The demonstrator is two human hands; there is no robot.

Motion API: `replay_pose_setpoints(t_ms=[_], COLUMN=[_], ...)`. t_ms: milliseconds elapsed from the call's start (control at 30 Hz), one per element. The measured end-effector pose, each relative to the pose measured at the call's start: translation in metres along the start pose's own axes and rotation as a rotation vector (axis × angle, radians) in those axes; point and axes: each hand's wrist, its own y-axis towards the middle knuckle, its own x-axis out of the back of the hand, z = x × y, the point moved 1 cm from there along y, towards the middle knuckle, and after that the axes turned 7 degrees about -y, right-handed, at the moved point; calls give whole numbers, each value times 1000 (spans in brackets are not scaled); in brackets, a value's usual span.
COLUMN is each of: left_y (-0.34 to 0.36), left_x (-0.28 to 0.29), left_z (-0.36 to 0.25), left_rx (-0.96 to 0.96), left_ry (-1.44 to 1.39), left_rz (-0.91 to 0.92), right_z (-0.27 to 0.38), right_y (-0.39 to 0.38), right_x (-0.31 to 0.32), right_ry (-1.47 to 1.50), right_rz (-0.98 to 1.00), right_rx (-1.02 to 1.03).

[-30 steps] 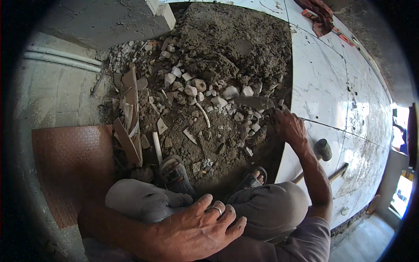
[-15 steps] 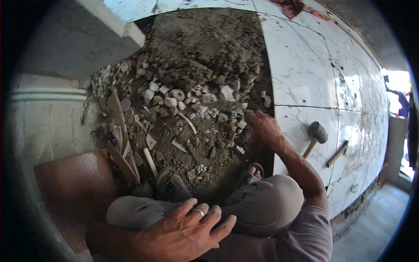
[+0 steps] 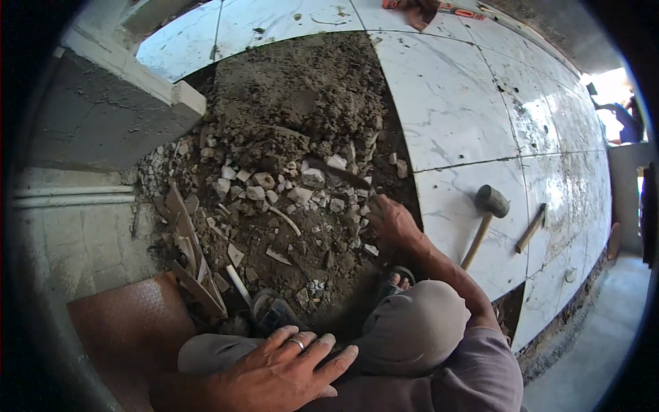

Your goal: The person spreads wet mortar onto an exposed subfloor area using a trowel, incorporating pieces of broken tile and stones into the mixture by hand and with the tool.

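My right hand [image 3: 394,221] is closed around what looks like a trowel [image 3: 342,176]. Its dark, narrow blade points up and left over the broken stones [image 3: 300,195]; the handle is mostly hidden in my fist. Beyond the blade lies a patch of damp, grey-brown mortar or soil [image 3: 295,82]. My left hand [image 3: 285,367], with a ring on one finger, rests on my left thigh. Its fingers are spread and hold nothing.
White marbled tiles [image 3: 453,117] border the pit on the right. On them lie a rubber mallet [image 3: 493,201] and a small hammer [image 3: 532,228]. A concrete block [image 3: 110,113] juts in at left, above pale pipes [image 3: 75,197]. Brown tile [image 3: 134,319] and broken pieces [image 3: 192,240] lie near my left foot.
My right hand has moved slightly left and nearer to me with the trowel, whose dark blade now shows more clearly. My view has shifted a little. The left hand stays on my thigh.
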Motion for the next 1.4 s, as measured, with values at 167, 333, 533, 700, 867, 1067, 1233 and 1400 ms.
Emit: replay_pose_setpoints(t_ms=[167, 333, 533, 700, 867, 1067, 1233, 1400], left_y=[4, -4, -7, -5, -6, -4, 4, 2], left_x=[-1, -4, 3, 6, 9, 3, 7, 0], left_z=[8, 3, -7, -4, 5, 16, 25, 29], left_rx=[30, 144, 261, 303, 249, 187, 182, 199], left_ry=[-22, -72, -139, -181, -163, -185, -194, -192], left_rz=[39, 19, 64, 109, 36, 50, 60, 98], right_z=[-9, 7, -30, -55, -81, -77, 30, 121], right_y=[85, 214, 277, 235, 177, 92, 63, 119], right_x=[52, 90, 99, 136, 142, 121, 48, -48], right_ry=[-62, -302, -684, -717, -748, -263, 734, 981], right_rz=[-254, -211, 188, 366, 357, -19, 332, 824], right_rx=[-8, -50, 7, 1, -4, -122, -426, -330])
